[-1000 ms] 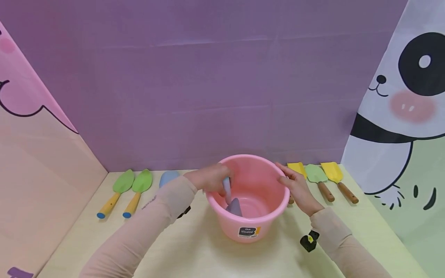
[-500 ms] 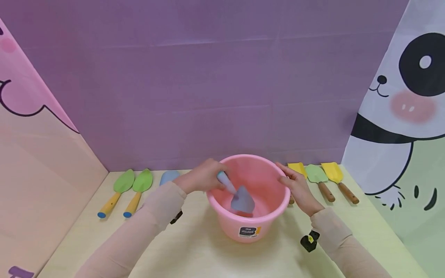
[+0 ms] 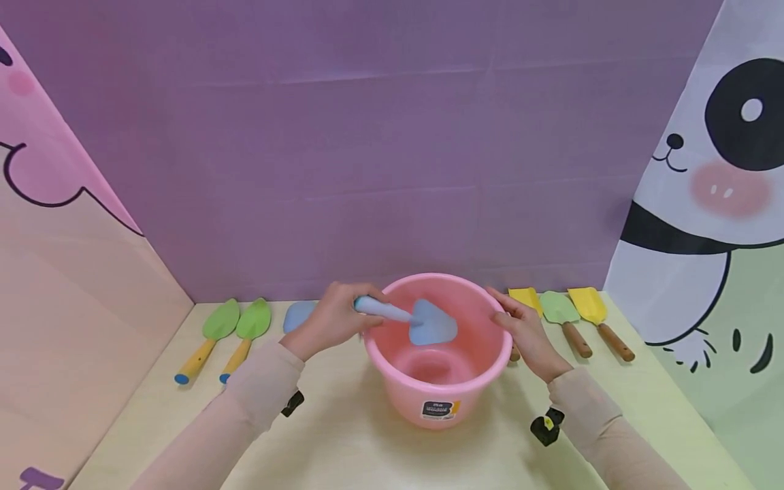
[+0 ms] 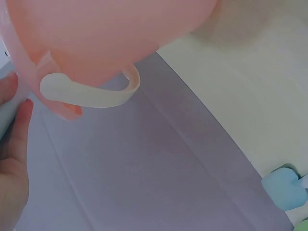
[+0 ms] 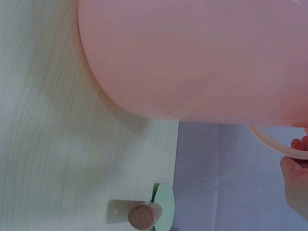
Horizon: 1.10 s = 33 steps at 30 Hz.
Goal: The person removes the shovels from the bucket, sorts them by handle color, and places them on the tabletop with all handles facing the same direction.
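A pink plastic bucket (image 3: 404,403) stands on the table in the head view, its wide mouth tipped toward me. My left hand (image 3: 331,316) grips the pale blue handle of a hand trowel, whose blue blade (image 3: 433,324) hangs over the bucket's mouth, pointing right. Around the bucket's right rim, my right hand (image 3: 527,333) holds on with fingers and thumb. The left wrist view shows the bucket's white carrying handle (image 4: 96,96) hanging beside the rim. In the right wrist view, fingertips sit at the pale handle (image 5: 269,141). No contents show inside the bucket.
On the left lie two green trowels (image 3: 220,321) with yellow handles. A blue blade (image 3: 299,315) shows behind the left hand. At right lie a yellow shovel (image 3: 586,305), a pale green trowel (image 3: 559,307) and another yellow blade (image 3: 525,298). A purple backdrop (image 3: 392,170) stands behind.
My left hand has lifted the trowel from deep inside the bucket up to rim height and drawn left, with the blade swinging from downward to rightward. The right hand stays at the rim.
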Available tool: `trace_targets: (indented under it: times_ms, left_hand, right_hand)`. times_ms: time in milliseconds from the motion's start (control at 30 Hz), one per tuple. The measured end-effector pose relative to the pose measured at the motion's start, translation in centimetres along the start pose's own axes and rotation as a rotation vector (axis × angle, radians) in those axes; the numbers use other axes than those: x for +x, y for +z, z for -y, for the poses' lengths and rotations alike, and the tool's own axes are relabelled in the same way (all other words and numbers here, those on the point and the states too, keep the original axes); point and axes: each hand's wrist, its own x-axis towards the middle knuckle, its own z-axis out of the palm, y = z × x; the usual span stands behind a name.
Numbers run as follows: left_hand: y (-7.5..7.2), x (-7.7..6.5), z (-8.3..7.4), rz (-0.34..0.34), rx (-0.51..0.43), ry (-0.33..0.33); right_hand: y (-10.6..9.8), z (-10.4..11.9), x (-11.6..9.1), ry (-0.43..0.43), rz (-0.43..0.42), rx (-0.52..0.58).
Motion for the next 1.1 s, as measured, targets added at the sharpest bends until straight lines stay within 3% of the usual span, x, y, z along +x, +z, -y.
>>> trace_targets:
  times_ms: [200, 433, 667, 933, 1100]
  left_hand:
    - [-0.1, -0.7, 0.5, -0.110, -0.017, 0.002]
    - [-0.5, -1.5, 1.1, -0.303, -0.007, 0.096]
    - [-0.9, -1.6, 1.5, -0.469, -0.061, 0.154]
    - [-1.2, -1.8, 2.0, -0.583, -0.148, 0.128]
    - [-1.2, -1.9, 2.6, -0.659, -0.227, 0.018]
  right_hand:
    - [-0.2, -0.1, 0.0, 0.002, -0.010, 0.002]
    - [-0.2, -0.3, 0.0, -0.003, 0.003, 0.006]
    - [-0.2, -0.2, 0.1, 0.008, 0.003, -0.003]
    - [-0.1, 0.1, 0.0, 0.007, -0.005, -0.015]
    - [-0.1, 0.1, 0.0, 0.006, -0.001, -0.021]
